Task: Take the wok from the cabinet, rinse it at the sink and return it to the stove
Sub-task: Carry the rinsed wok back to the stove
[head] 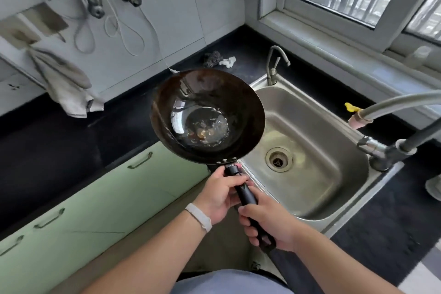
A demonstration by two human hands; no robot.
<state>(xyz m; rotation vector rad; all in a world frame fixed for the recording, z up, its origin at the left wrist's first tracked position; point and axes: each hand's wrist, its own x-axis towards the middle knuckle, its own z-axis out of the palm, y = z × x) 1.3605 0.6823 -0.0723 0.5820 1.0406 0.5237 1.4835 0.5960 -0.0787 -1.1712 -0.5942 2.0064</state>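
Two bare hands grip one long black handle at the sink's front edge.

The right hand point(268, 224) clasps the handle's end, the left hand point(220, 194) nearer the dark round steel wok point(207, 116), held tilted partly above the stainless steel sink point(317, 141), water pooled inside.

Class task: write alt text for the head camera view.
Two hands, left hand and right hand, grip the long black handle of a dark round metal wok holding some water beside a stainless steel sink.
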